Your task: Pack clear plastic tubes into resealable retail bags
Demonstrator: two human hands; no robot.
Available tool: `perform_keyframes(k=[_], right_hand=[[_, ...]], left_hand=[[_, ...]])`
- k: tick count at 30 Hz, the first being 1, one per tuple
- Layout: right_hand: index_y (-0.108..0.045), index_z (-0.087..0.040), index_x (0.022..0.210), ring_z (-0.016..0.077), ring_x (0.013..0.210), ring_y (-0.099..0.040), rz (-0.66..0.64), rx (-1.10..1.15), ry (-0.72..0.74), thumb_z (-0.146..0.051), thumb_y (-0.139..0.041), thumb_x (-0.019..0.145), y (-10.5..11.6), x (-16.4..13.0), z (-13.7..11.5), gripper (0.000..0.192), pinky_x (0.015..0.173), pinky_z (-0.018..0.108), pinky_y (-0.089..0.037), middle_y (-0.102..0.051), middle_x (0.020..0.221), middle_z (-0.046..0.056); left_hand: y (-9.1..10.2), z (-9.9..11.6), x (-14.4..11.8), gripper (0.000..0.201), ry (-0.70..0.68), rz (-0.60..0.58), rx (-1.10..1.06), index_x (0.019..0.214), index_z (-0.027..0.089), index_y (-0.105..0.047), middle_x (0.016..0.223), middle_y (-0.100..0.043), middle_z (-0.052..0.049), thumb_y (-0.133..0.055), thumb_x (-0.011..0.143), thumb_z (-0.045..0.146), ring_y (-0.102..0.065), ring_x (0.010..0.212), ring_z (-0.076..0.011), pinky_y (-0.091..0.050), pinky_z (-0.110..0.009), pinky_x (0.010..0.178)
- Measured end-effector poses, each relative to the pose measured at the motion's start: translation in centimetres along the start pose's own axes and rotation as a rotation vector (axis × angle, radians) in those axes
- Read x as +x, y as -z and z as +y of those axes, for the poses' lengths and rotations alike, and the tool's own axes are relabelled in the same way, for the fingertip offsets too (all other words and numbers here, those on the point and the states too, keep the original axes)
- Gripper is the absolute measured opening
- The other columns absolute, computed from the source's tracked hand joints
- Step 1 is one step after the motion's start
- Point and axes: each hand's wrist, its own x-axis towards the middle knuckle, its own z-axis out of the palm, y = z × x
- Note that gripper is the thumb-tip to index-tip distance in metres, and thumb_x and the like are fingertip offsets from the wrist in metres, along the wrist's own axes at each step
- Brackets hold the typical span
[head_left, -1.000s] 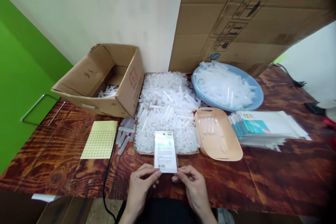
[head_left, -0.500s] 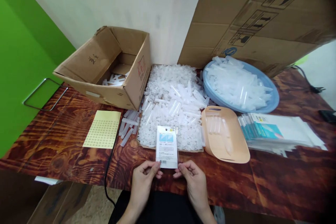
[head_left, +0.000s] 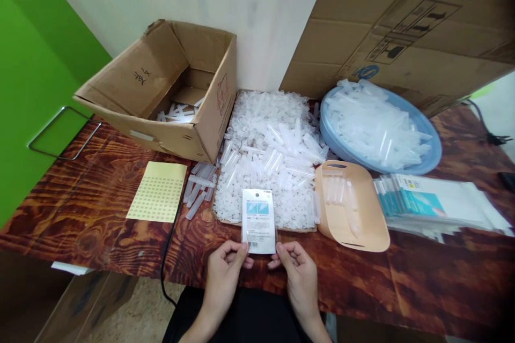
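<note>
Packet [head_left: 258,221], printed face up, pinched at its bottom corners by left hand [head_left: 223,267] and right hand [head_left: 298,269], fingers closed on it, above table [head_left: 100,225] edge.

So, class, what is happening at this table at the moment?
A person holds a small printed packet upright by its bottom edge, left hand and right hand pinching a corner each. Behind it lie a heap of clear plastic tubes, a beige scoop tray, a blue basin of tubes and a stack of packets.
</note>
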Motion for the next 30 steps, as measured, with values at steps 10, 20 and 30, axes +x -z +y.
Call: perform_keyframes(k=[10, 20, 30], right_hand=[[-0.055, -0.021, 0.074, 0.0209, 0.05, -0.068, 0.014, -0.144, 0.034, -0.058, -0.064, 0.089, -0.6, -0.1, 0.2, 0.041, 0.052, 0.026, -0.051, -0.066, 0.055, 0.001], [-0.046, -0.023, 0.063, 0.0139, 0.034, -0.054, 0.062, -0.277, 0.071, -0.06, -0.052, 0.095, -1.3, 0.1, -0.2, 0.049, 0.039, 0.021, -0.037, -0.051, 0.044, -0.005], [-0.051, -0.021, 0.076, 0.0138, 0.048, -0.059, -0.081, 0.081, 0.108, -0.054, -0.049, 0.099, 1.2, -0.2, 0.8, 0.041, 0.05, 0.023, -0.046, -0.056, 0.06, -0.004]], left_hand=[[-0.8, -0.8, 0.5, 0.047, 0.01, 0.08, 0.055, 0.064, 0.018, -0.06, 0.052, -0.069, -0.004, -0.071, 0.079, 0.06, -0.066, 0.046, -0.0183, -0.051, -0.023, 0.049], [-0.3, -1.1, 0.3, 0.054, 0.004, 0.126, 0.003, 0.069, 0.013, -0.068, 0.053, -0.068, -0.004, -0.066, 0.081, 0.065, -0.064, 0.042, -0.0156, -0.051, -0.023, 0.043], [-1.4, 1.7, -0.2, 0.042, 0.053, -0.25, -0.117, 0.095, 0.012, -0.076, 0.096, -0.079, -0.013, -0.085, 0.072, 0.046, -0.075, 0.089, -0.0265, -0.06, -0.032, 0.079]])
